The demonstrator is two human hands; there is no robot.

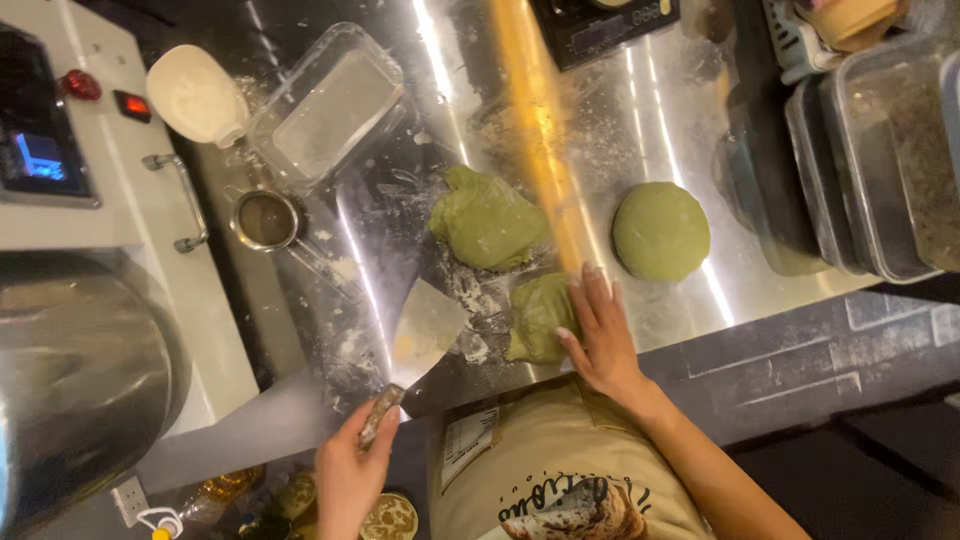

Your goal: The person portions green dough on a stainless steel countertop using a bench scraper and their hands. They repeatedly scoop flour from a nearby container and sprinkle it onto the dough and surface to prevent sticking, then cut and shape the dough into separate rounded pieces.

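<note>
- Small green dough piece (540, 318) lies at the steel counter's (690, 110) near edge — the right hand (600, 335), fingers spread flat, presses its side.
- Left hand (350, 470) grips a bench scraper (415, 345) by its handle.
- Beyond: a larger dough lump (490, 222) and — well apart — a round dough ball (661, 231).

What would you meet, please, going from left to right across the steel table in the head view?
White scoop → small sieve → bench scraper → large green dough lump → round green dough ball → stacked trays.

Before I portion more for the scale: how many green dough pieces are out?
3: a smooth round ball, a rough lump at centre, and a small piece under the right hand.
</note>
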